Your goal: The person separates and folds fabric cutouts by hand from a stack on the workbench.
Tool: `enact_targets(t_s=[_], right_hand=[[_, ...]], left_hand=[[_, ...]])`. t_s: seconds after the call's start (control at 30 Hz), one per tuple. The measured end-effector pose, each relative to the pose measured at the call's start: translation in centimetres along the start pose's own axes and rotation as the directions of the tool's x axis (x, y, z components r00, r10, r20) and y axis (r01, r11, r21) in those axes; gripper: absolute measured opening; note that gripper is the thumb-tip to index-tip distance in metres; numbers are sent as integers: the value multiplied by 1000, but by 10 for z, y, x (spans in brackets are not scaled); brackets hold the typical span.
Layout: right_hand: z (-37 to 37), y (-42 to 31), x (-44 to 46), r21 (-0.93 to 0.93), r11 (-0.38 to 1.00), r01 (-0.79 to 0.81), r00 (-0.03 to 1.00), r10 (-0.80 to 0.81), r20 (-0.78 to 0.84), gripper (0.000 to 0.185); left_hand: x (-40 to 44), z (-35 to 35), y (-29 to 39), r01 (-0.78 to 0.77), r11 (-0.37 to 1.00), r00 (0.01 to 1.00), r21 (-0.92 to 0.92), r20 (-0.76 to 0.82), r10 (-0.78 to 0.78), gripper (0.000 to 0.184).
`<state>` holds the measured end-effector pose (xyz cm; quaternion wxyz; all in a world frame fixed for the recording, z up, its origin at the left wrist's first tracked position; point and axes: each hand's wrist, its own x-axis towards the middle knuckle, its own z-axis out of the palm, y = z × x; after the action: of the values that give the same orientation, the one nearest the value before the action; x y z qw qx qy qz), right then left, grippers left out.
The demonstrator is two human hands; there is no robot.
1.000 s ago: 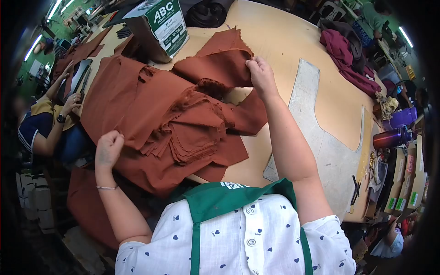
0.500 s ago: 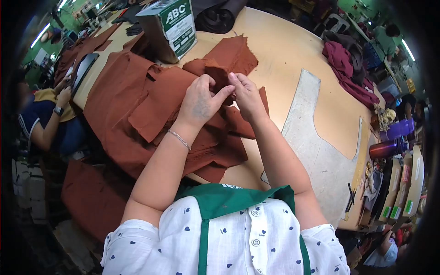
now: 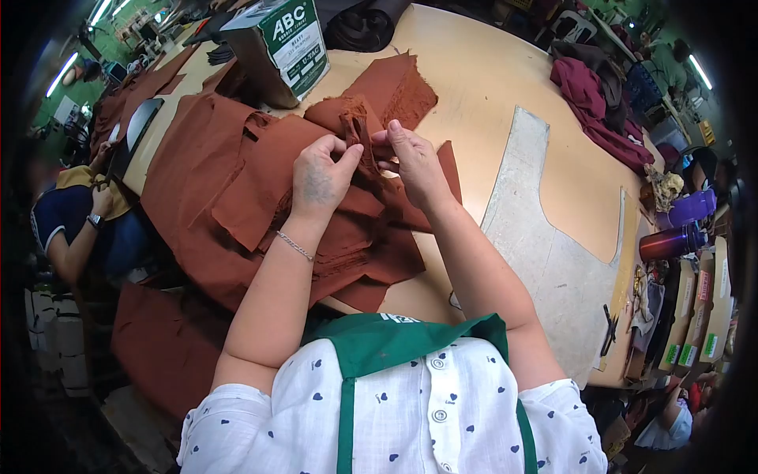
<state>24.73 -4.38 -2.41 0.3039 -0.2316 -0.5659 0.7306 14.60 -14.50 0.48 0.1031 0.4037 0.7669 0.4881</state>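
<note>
My left hand (image 3: 322, 178) is closed on a rust-brown fabric piece (image 3: 359, 130), its thumb and fingers pinching the folded, frayed strip upright. Just to the right, my right hand (image 3: 414, 166) has its fingers apart, their tips at the fabric's edge and the thumb raised off it. I cannot make out any thread between them. Below both hands lies a heap of rust-brown cloth pieces (image 3: 260, 209) with ragged edges. Another fabric piece (image 3: 391, 87) with a fuzzy border lies beyond my hands.
A green and white ABC can (image 3: 296, 59) stands at the back left. A pale flat pattern template (image 3: 525, 229) lies on the table (image 3: 466, 79) at right, with dark scissors (image 3: 608, 330). Maroon cloth (image 3: 588, 103) and bottles (image 3: 671, 240) line the right edge. A person (image 3: 79, 221) sits at left.
My hands have moved slightly apart and left in the view. The right thumb has come off the fabric, and the held piece now shows as a narrow upright fold.
</note>
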Motion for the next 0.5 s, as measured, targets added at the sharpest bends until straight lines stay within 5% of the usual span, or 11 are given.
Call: enact_targets(t_s=[0.1, 0.23, 0.5], right_hand=[[-3, -1, 0, -3, 999, -34, 998, 34, 49, 45], [-2, 4, 2, -107, 992, 64, 996, -56, 75, 31], [8, 0, 0, -329, 924, 195, 981, -191, 44, 31]], left_hand=[[4, 6, -20, -23, 980, 999, -200, -34, 17, 19], [7, 4, -20, 162, 827, 987, -539, 75, -144, 13], [1, 0, -17, 298, 702, 953, -647, 246, -177, 17]])
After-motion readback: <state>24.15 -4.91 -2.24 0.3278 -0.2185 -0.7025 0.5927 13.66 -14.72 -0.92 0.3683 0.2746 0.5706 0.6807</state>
